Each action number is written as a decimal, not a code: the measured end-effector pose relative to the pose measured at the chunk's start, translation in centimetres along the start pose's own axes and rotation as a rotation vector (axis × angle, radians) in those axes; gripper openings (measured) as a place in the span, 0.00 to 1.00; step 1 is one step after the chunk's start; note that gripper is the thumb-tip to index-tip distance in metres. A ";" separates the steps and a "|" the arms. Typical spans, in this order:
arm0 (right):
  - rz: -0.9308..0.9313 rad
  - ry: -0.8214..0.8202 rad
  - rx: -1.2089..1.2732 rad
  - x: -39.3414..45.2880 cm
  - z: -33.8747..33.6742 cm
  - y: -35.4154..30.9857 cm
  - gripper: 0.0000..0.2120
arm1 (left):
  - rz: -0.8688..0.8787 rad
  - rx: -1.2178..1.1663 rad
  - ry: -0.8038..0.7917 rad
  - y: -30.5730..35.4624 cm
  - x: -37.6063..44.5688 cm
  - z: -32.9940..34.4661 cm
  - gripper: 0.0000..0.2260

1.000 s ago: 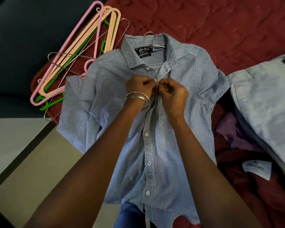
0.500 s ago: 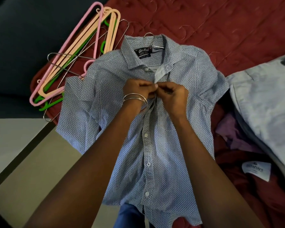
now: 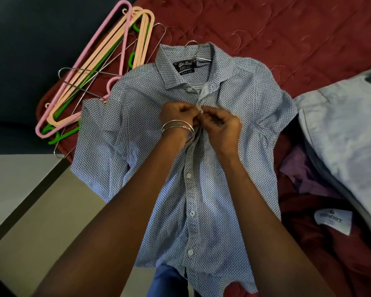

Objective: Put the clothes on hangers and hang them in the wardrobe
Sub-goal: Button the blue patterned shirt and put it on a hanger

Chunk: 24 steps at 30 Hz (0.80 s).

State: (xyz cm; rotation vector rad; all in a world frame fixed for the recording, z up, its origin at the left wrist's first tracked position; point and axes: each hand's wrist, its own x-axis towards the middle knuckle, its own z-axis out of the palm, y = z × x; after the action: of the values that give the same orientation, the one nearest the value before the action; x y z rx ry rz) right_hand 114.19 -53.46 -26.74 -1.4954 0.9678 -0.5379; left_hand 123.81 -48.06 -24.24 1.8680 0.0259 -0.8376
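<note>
Both your hands pinch the button placket: your left hand (image 3: 178,115), your right hand (image 3: 224,125). They grip the blue patterned short-sleeved shirt (image 3: 201,189), lying on a metal wire hanger (image 3: 198,52) on the red quilted bedspread (image 3: 287,39).

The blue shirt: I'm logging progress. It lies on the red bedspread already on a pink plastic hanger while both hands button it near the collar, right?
Not quite: the head view shows a metal wire hanger in the blue shirt, not pink plastic. The rest holds: red bedspread, left hand and right hand buttoning.
</note>
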 end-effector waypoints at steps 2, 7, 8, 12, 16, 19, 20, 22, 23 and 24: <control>0.028 0.001 0.052 -0.2 0.1 -0.1 0.12 | 0.022 0.034 0.020 0.0 -0.1 0.0 0.03; 0.083 -0.037 0.152 -0.1 -0.1 -0.2 0.09 | 0.055 0.060 0.066 -0.1 -0.1 0.0 0.05; 0.081 -0.045 0.138 0.0 -0.2 -0.3 0.08 | 0.063 0.087 0.079 -0.2 0.0 0.0 0.05; 0.046 -0.061 -0.064 0.8 -0.5 -0.9 0.06 | 0.098 0.184 0.116 -0.7 0.4 0.1 0.05; -0.017 -0.067 -0.208 1.2 -0.5 -1.4 0.06 | 0.021 0.158 0.073 0.0 0.6 0.1 0.07; -0.167 -0.042 -0.344 1.0 -0.3 -1.1 0.08 | -0.170 0.002 0.026 0.4 0.6 0.1 0.11; -0.220 -0.036 -0.386 0.9 -0.2 -0.9 0.08 | -0.213 -0.062 0.024 0.4 0.7 0.0 0.11; -0.268 -0.029 -0.428 1.0 -0.2 -0.6 0.07 | -0.247 -0.154 0.011 0.3 0.9 -0.3 0.12; -0.278 -0.027 -0.439 0.9 -0.2 -0.5 0.07 | -0.253 -0.178 -0.016 0.2 0.9 -0.4 0.11; -0.287 -0.022 -0.449 0.8 -0.2 -0.5 0.06 | -0.253 -0.199 -0.052 0.3 0.8 -0.5 0.10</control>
State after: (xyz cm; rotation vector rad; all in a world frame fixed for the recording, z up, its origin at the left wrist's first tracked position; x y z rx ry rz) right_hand 114.64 -54.27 -26.43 -2.0588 0.8979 -0.5267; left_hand 124.80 -48.03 -24.38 1.6755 0.3076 -1.0180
